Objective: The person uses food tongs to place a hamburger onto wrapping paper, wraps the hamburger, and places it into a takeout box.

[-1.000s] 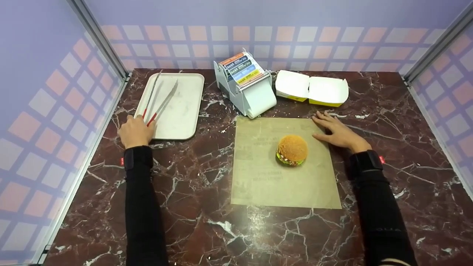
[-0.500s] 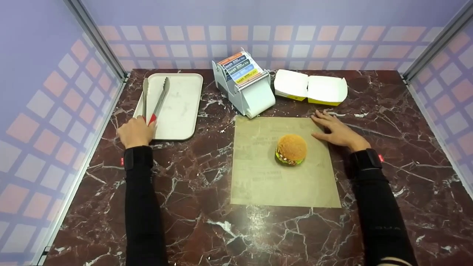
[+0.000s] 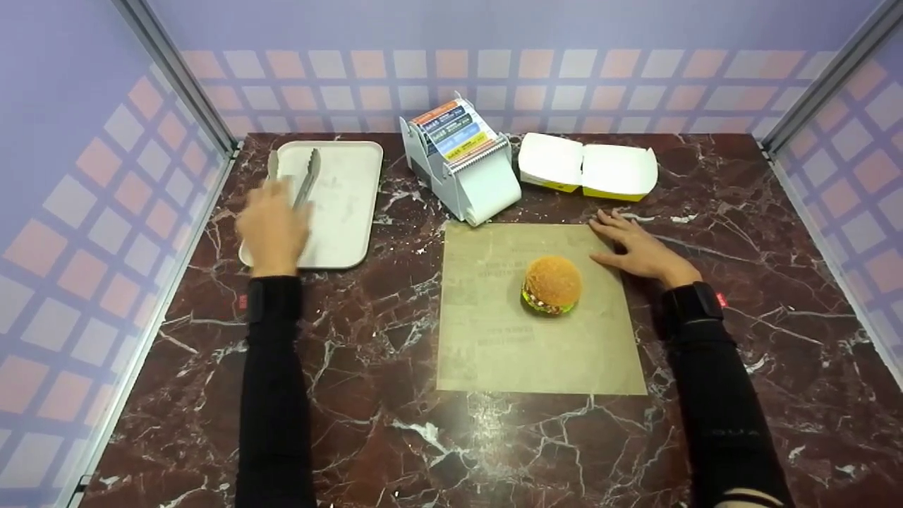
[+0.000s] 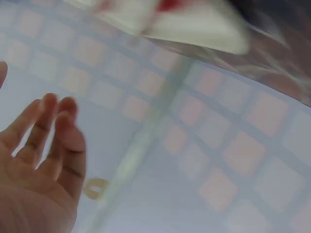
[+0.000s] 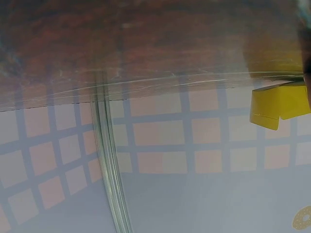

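My left hand [image 3: 271, 229], blurred, hovers over the near left part of the white tray [image 3: 346, 219]. In the left wrist view its fingers are loosely bent with nothing between them. Metal tongs [image 3: 309, 173] lie spread on the tray, their near part hidden under the hand in the head view; a red handle [image 4: 167, 5] shows at the top of the left wrist view. My right hand [image 3: 638, 247] rests at the right edge of the brown wrapping paper [image 3: 501, 363], fingers spread. On this paper sits a hamburger [image 3: 553, 282] with a seeded bun, lettuce showing at its near side.
A grey label dispenser [image 3: 487, 187] with coloured strips stands behind the paper. Right of it is an opened burger box [image 3: 621, 169], white inside and yellow outside. Tiled-pattern walls [image 3: 451, 77] enclose the marble-look table [image 3: 367, 395] at back and sides.
The tongs' arms swung from lying crosswise to closer together on the tray. My left hand then let go of them and moved up and slightly right. The right hand kept its place.
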### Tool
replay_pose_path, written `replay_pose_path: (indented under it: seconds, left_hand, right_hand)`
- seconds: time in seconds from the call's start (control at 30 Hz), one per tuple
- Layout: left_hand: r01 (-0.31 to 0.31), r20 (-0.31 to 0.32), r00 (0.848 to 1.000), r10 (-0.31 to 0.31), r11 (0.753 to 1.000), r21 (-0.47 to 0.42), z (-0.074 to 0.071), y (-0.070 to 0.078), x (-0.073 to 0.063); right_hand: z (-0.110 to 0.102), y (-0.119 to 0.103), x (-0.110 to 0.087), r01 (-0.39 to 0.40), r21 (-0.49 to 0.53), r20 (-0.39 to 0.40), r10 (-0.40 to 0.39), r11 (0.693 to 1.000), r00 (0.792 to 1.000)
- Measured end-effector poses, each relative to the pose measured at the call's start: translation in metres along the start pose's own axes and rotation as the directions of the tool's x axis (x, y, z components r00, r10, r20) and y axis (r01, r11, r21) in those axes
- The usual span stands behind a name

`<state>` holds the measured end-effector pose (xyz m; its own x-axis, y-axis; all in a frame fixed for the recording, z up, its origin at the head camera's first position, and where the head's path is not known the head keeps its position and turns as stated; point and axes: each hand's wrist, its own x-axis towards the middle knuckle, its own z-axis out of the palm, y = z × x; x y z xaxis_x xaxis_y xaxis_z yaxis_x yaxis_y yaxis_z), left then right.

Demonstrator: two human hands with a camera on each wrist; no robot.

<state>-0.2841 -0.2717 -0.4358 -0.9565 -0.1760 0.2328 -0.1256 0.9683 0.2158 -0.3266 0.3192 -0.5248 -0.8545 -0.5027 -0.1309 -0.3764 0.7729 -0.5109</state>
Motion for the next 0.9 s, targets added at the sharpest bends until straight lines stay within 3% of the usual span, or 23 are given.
replay_pose_path:
  seconds: [0.1, 0.17, 0.2, 0.23, 0.3, 0.37, 0.4, 0.47, 0.67, 0.8, 0.9]
  left_hand:
    - [-0.122, -0.01, 0.993, 0.122, 0.988, -0.092, 0.018, 0.038, -0.003]
    - [-0.221, 0.046, 0.972, 0.231, 0.962, -0.163, 0.035, 0.064, -0.007]
    - [-0.269, 0.1, 0.952, 0.29, 0.946, -0.179, 0.043, 0.076, -0.01]
    - [-0.314, 0.168, 0.924, 0.345, 0.931, -0.184, 0.051, 0.087, -0.013]
    - [-0.375, 0.3, 0.853, 0.428, 0.901, -0.219, 0.063, 0.106, -0.02]
    - [-0.419, 0.406, 0.784, 0.47, 0.882, -0.214, 0.072, 0.119, -0.025]
    - [-0.436, 0.448, 0.755, 0.479, 0.877, -0.203, 0.075, 0.123, -0.028]
    - [-0.45, 0.51, 0.715, 0.477, 0.873, -0.186, 0.079, 0.127, -0.033]
    - [-0.477, 0.585, 0.646, 0.49, 0.858, -0.193, 0.078, 0.13, -0.04]
    - [-0.5, 0.597, 0.614, 0.517, 0.84, -0.213, 0.075, 0.13, -0.042]
    - [-0.509, 0.593, 0.602, 0.535, 0.829, -0.232, 0.073, 0.131, -0.044]
  right_hand:
    - [-0.003, 0.0, 0.0, -0.003, -0.001, -0.001, 0.003, 1.0, 1.0]
    - [-0.003, -0.001, 0.0, -0.004, 0.001, -0.001, 0.004, 1.0, 1.0]
    - [-0.004, -0.001, 0.0, -0.007, 0.002, -0.001, 0.007, 1.0, 1.0]
    - [-0.003, -0.001, 0.0, -0.007, 0.003, -0.001, 0.007, 1.0, 1.0]
    - [-0.002, -0.001, 0.0, 0.0, 0.001, -0.002, 0.0, 1.0, 1.0]
    - [0.0, 0.0, -0.001, 0.006, 0.0, -0.004, -0.006, 1.0, 1.0]
    - [0.001, 0.0, -0.001, 0.007, -0.002, -0.005, -0.007, 1.0, 1.0]
    - [0.003, 0.0, -0.001, 0.013, -0.001, -0.005, -0.013, 1.0, 1.0]
    - [0.003, -0.002, -0.002, 0.018, 0.003, -0.021, -0.018, 1.0, 1.0]
    - [0.002, -0.003, -0.003, 0.029, 0.001, -0.022, -0.029, 1.0, 0.999]
    - [0.003, -0.003, -0.003, 0.024, -0.005, -0.009, -0.024, 1.0, 1.0]
